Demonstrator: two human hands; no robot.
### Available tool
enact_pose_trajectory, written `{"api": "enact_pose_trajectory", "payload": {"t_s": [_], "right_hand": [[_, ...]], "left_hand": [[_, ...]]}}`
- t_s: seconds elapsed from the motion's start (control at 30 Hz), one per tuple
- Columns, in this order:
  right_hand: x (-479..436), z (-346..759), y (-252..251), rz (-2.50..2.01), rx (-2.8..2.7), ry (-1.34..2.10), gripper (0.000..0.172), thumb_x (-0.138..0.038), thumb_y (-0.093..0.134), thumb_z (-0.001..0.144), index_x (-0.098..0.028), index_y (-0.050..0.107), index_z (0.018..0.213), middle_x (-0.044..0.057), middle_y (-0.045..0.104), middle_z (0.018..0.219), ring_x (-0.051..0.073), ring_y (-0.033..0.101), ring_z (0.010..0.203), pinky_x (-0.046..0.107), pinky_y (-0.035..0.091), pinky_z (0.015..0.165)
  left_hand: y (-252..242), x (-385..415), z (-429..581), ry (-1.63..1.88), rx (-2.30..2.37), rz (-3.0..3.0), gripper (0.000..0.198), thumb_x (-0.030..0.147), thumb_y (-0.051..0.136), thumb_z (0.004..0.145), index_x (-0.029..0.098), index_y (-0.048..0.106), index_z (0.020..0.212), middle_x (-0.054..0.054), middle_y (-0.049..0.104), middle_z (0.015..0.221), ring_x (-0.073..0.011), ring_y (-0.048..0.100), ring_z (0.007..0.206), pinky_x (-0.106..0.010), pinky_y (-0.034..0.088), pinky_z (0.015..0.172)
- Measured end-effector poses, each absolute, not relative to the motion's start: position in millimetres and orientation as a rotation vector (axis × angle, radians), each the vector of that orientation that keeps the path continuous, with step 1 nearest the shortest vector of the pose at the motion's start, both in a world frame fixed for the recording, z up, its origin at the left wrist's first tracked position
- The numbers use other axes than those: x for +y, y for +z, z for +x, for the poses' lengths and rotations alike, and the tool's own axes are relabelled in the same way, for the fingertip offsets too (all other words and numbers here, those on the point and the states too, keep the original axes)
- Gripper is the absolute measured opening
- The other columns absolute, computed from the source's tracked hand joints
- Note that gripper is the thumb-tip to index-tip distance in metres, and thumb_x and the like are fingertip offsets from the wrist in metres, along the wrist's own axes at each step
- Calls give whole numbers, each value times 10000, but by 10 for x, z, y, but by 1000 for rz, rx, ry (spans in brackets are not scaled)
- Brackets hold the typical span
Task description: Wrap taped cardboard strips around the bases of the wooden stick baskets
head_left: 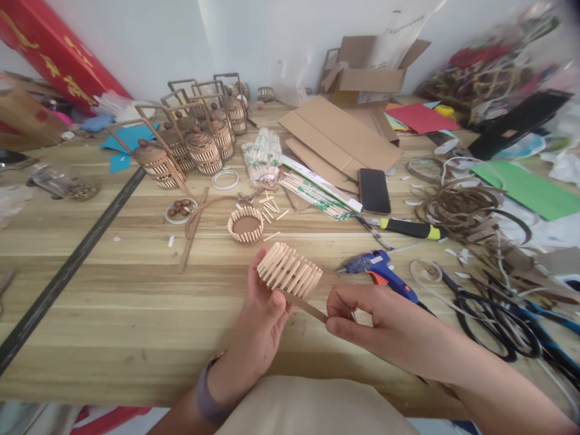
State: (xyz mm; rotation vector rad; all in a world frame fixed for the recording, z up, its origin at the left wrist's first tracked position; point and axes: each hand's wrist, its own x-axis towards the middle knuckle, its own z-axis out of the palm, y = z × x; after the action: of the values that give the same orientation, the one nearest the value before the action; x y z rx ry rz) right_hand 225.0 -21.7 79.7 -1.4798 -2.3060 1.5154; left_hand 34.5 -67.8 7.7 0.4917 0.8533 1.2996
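Note:
My left hand (263,323) is closed around a small round basket made of pale wooden sticks (292,267), held tilted above the table near its front edge. A brown cardboard strip (308,307) runs along the basket's lower rim, under my left thumb. Its other end is pinched between the thumb and forefinger of my right hand (362,314). Just beyond my hands stands a second, shorter ring of sticks (245,225) with a brown base. Loose cut sticks (270,205) lie beside it. A blue glue gun (380,269) rests past my right hand.
Several finished lanterns with handles (203,151) stand at the back left. A dish of brown beads (181,210) sits nearer. Cardboard sheets (339,133), a phone (374,191) and a utility knife (410,229) lie right of centre. Scissors (489,320) and coiled strips (453,199) crowd the right side.

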Motion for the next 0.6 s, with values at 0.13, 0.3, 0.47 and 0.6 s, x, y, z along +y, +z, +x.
{"api": "enact_pose_trajectory", "payload": {"t_s": [0.13,0.3,0.47,0.6], "right_hand": [[-229,2262,781,-1492,-2274,1524,229,-367,521,918,-210,556,755,-15,597,722,135,515,672,250,328,554],[-228,2261,784,-1467,-2261,1517,222,-339,539,905,-209,552,726,-21,588,697,126,504,641,246,314,530],[-234,2256,793,-1473,-2307,1489,223,-345,519,914,-211,544,737,-23,590,705,125,513,655,250,337,567],[-231,2243,774,-1451,-2323,1465,223,-345,514,917,-211,524,739,-27,590,705,126,514,656,253,343,582]], "left_hand": [[77,-689,349,1291,860,500,747,525,739,814,423,364,1452,-34,466,1463,-230,516,1256,-281,485,920],[63,-699,349,1290,890,488,731,522,737,817,424,387,1451,-28,491,1432,-222,538,1198,-264,503,852],[62,-707,347,1280,908,490,702,532,720,829,413,402,1444,-36,538,1339,-192,588,1037,-257,506,781],[102,-702,358,1267,889,487,606,492,682,880,384,435,1423,-41,581,1281,-177,610,986,-229,504,724]]}}
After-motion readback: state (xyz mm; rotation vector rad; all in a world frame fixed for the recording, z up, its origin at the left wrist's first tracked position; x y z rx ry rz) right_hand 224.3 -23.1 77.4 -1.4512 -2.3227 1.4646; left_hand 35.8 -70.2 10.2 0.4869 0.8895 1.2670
